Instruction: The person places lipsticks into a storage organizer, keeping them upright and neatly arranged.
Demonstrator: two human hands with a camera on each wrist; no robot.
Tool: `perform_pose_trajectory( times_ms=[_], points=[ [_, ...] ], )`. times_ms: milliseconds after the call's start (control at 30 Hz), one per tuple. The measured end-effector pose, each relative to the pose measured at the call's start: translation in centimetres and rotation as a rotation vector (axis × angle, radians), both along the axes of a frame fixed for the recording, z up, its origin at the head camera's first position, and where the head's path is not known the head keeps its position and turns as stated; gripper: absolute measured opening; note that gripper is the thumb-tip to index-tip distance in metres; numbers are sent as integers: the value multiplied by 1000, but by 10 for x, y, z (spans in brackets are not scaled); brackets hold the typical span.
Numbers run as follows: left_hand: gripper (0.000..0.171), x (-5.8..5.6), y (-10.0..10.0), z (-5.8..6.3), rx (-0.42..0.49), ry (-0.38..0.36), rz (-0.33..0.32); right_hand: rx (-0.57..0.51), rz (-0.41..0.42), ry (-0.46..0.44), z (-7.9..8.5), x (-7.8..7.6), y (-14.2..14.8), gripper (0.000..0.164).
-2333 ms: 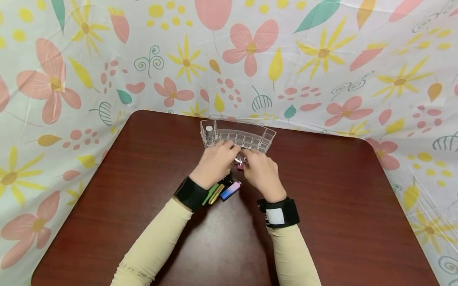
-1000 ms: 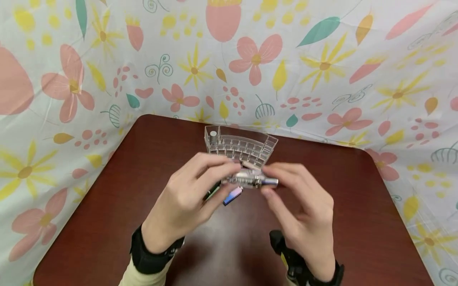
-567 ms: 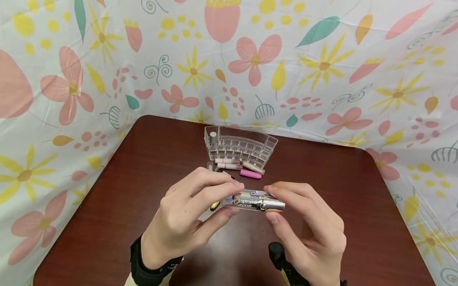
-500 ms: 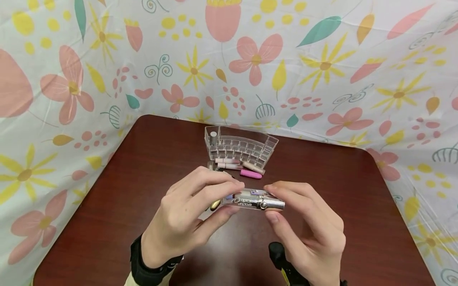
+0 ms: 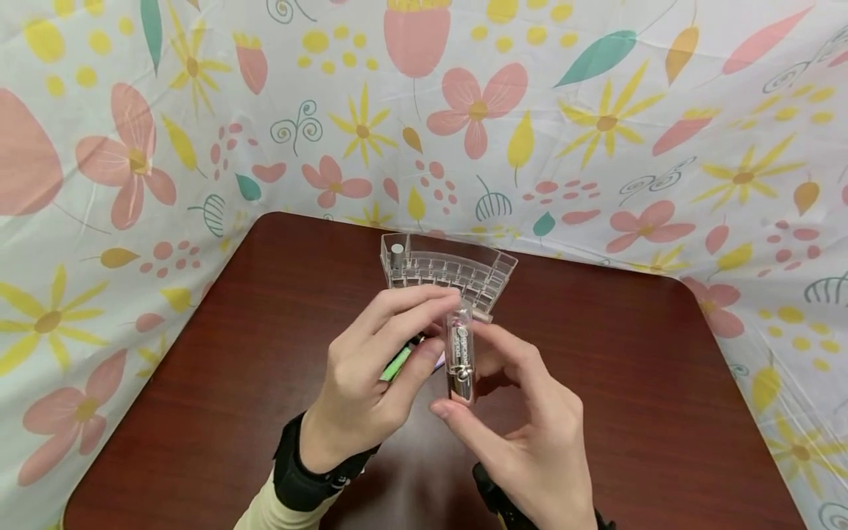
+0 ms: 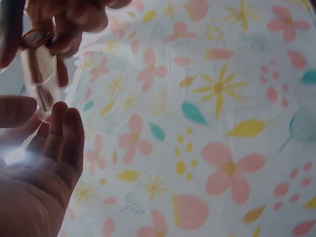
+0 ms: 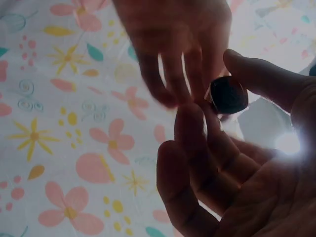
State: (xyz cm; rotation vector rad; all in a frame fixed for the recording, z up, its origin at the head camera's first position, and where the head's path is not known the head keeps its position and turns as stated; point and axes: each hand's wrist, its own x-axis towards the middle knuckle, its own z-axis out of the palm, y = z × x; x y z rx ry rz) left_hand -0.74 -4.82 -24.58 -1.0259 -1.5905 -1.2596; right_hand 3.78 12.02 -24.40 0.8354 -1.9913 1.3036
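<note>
A clear-and-silver lipstick (image 5: pixel 461 357) stands nearly upright between the two hands above the table, its clear end up and silver end down. The left hand (image 5: pixel 371 368) holds its clear upper end with the fingertips, the thumb close to its side. The right hand (image 5: pixel 533 416) grips the lower part between thumb and fingers. In the left wrist view the lipstick's clear body (image 6: pixel 43 69) reaches down between the left thumb and fingers. Its dark, squarish end (image 7: pixel 228 96) faces the camera in the right wrist view, beside the right thumb.
A clear tiered organizer (image 5: pixel 497 274) stands at the table's (image 5: pixel 596 353) back, a silver-capped tube (image 5: pixel 397 255) in its left corner. A green tube (image 5: pixel 396 364) and a purple item (image 5: pixel 440 361) show partly behind the left hand. Floral cloth (image 5: pixel 563 162) hangs behind.
Both hands reached among the items near the organizer, then brought the lipstick closer. It lay level between them and is now turned upright, with the hands nearer together and covering the loose tubes.
</note>
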Motion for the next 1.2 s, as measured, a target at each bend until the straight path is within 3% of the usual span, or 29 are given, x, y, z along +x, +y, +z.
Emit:
perform_pose_trajectory(
  times_ms=[133,300,667,900,1033,1200],
  points=[
    [31,-4,5,-6,-38,-53,-56,45,-56,-98,-4,1,-2,76],
    [37,-11,7,-15,-96,-146,-72,124,-122,-179,-9,-8,0,93],
    [37,-19,10,-22,-134,-180,-38,185,-178,-174,-13,-17,4,93],
    [38,-22,7,-25,-146,-207,-32,187,-170,-155,-15,-21,2,96],
    [39,-34,6,-35,-178,-340,-75,232,-214,-129,-22,-33,2,96],
    [39,-60,6,-62,-223,-661,-105,338,-301,-268,-40,-62,3,88]
  ],
)
